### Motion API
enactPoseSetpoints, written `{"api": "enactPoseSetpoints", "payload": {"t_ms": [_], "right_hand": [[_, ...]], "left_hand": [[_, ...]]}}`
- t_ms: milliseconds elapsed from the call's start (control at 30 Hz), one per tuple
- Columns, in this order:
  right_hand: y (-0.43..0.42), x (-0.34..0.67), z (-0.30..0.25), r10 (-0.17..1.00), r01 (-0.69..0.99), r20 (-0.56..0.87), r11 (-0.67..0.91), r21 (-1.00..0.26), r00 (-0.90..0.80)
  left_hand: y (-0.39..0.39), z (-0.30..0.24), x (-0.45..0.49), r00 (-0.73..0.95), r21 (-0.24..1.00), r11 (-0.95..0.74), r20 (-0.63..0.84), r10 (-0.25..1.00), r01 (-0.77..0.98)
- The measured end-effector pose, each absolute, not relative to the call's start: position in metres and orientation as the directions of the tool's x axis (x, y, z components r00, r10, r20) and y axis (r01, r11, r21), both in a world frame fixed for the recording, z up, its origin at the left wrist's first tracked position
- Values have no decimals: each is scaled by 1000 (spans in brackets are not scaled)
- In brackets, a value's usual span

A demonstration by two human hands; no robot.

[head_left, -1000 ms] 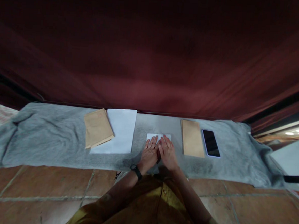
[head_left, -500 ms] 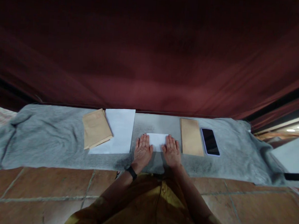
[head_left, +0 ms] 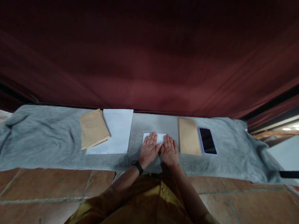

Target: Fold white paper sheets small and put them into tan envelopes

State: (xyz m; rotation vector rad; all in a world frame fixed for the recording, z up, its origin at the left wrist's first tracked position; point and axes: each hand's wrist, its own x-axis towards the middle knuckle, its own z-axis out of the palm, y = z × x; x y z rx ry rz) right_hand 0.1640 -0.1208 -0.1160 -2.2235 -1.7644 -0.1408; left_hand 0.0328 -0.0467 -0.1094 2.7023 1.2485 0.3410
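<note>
Both hands lie flat on a small folded white paper [head_left: 160,138] on the grey cloth in front of me. My left hand [head_left: 149,149], with a dark band at the wrist, has its fingers stretched out and covers much of the paper's left half. My right hand [head_left: 170,151] rests on the right end, fingers stretched out too. The two thumbs nearly meet near the paper's lower edge, which the hands hide. To the right of my right hand lies a stack of brown envelopes [head_left: 189,137].
Left of my hands, white sheets [head_left: 119,130] lie partly under more brown envelopes [head_left: 93,128]. A phone [head_left: 208,141] lies right of the envelope stack. The grey cloth [head_left: 52,139] covers a narrow surface against a dark red fabric wall [head_left: 152,68]. A white panel [head_left: 291,152] stands far right.
My left hand has slid right along the folded paper, toward my right hand, uncovering the paper's left corner. My right hand stays at the right end. The view has shifted slightly.
</note>
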Motion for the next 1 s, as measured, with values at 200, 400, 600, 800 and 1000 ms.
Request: {"api": "enactPoseSetpoints", "payload": {"t_ms": [200, 400, 600, 800, 1000], "right_hand": [[-110, 148, -108, 907, 939, 281, -254, -229, 314], [-96, 124, -111, 940, 962, 292, -102, -255, 177], [-107, 149, -121, 921, 968, 331, -141, -208, 206], [-119, 166, -127, 908, 967, 352, -168, -193, 229], [-122, 166, -128, 903, 964, 356, -179, -197, 241]], "left_hand": [[-42, -105, 3, 566, 182, -587, 155, 809, 789], [-42, -106, 4, 575, 165, -590, 131, 807, 790], [-43, -107, 0, 551, 185, -579, 181, 815, 794], [-44, -105, -7, 520, 184, -555, 209, 828, 811], [-48, -104, -15, 502, 161, -547, 252, 827, 821]]}}
